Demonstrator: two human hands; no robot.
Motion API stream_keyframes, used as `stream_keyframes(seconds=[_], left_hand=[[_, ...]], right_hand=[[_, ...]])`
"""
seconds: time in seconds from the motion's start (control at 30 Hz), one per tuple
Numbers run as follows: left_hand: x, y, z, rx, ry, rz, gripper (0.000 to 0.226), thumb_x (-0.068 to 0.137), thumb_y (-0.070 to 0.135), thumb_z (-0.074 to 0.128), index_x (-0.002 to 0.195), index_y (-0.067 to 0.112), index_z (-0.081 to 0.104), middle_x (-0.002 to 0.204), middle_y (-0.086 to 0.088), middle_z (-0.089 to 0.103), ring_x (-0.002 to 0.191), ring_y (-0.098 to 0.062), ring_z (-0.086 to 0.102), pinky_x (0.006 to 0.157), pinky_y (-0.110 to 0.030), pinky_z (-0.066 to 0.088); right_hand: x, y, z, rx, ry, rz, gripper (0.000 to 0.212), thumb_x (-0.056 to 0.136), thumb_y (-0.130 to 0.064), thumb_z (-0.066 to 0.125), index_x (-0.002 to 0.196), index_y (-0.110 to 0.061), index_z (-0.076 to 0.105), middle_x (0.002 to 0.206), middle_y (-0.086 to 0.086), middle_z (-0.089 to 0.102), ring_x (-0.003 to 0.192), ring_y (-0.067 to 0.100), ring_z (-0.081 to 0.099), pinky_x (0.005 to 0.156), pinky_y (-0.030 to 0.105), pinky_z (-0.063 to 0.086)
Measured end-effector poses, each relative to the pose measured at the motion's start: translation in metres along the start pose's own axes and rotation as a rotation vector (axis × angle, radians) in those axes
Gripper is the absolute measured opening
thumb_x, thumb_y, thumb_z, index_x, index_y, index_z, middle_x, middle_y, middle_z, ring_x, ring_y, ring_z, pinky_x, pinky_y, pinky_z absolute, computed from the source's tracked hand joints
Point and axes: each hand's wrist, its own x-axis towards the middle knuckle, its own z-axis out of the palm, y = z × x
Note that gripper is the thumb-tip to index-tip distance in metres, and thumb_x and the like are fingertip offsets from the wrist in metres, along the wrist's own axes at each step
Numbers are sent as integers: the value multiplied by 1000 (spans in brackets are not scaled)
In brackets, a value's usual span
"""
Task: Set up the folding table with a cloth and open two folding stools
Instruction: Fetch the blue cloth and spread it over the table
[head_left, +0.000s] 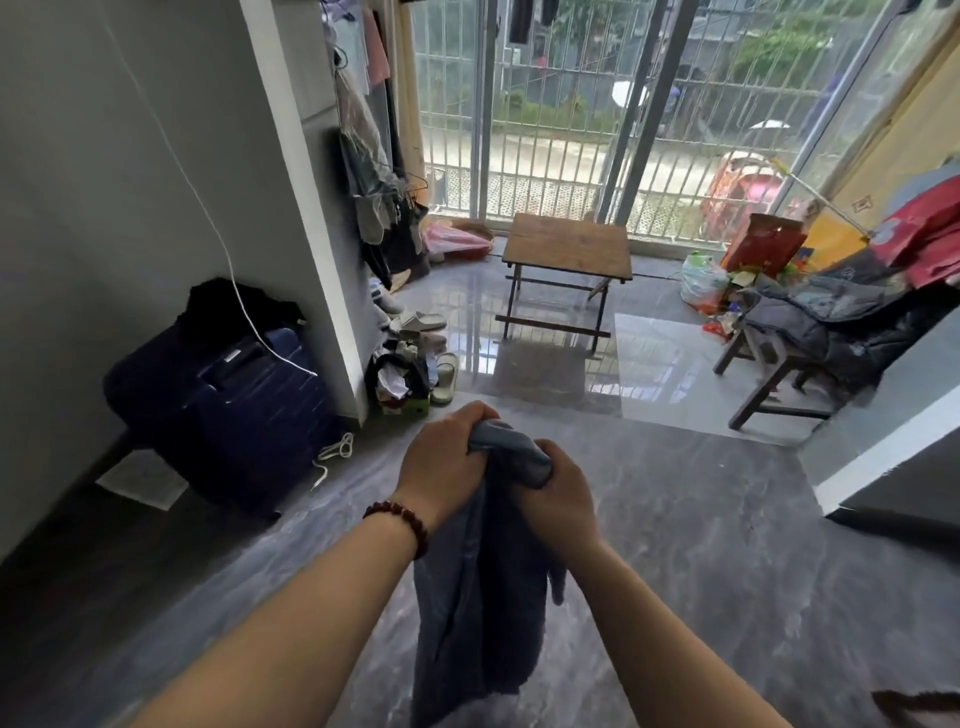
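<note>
Right, both hands are up front, well short of the table (569, 244). Left hand (441, 457), w/ a bead bracelet (400, 519) on the wrist, has its fingers curled round the top of the blue-grey cloth (478, 597). Right hand (558, 493) is just beside it, touching, also clenched on the same bunched edge. So each grip is closed on the cloth, and the rest hangs down btwn the forearms. Table stands unfolded by the barred glass door (550, 130). Left of the table & nearer: shoes (426, 322), then a dark suitcase (228, 400) w/ a white cable (218, 234) over it. Right of the table: bags (701, 280) and a bench (748, 395) heaped w/ dark clothes (831, 322).
</note>
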Motion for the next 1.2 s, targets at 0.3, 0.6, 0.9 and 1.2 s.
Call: stream_keyframes(seconds=[0.3,0.6,0.9,1.2], left_hand=[[90,-27,5,-123,-27,-69,25,81,8,57,101,21,62,91,4,66,88,-16,62,79,-27,49],[238,-55,8,-243,-142,-37,9,82,18,66,89,21,61,83,2,65,82,-17,62,74,-29,48],[362,-88,-16,-182,-200,91,21,82,2,58,99,15,57,91,1,58,85,-14,54,70,-13,33],[436,-110,2,-160,-346,102,28,81,2,58,99,20,50,86,5,54,82,-13,52,64,-13,32]], right_hand=[[86,33,12,-44,78,172,21,88,-4,48,78,-21,55,78,-1,60,72,18,56,56,16,39],[214,4,33,234,331,138,28,94,-1,46,84,-26,52,82,-12,58,74,-2,54,64,6,43],[337,-34,64,81,251,89,25,78,-5,67,96,-20,61,82,-19,61,70,-15,58,60,1,41],[415,-34,52,-57,340,136,16,86,3,52,96,-6,61,80,-4,55,71,6,51,56,-1,37]])
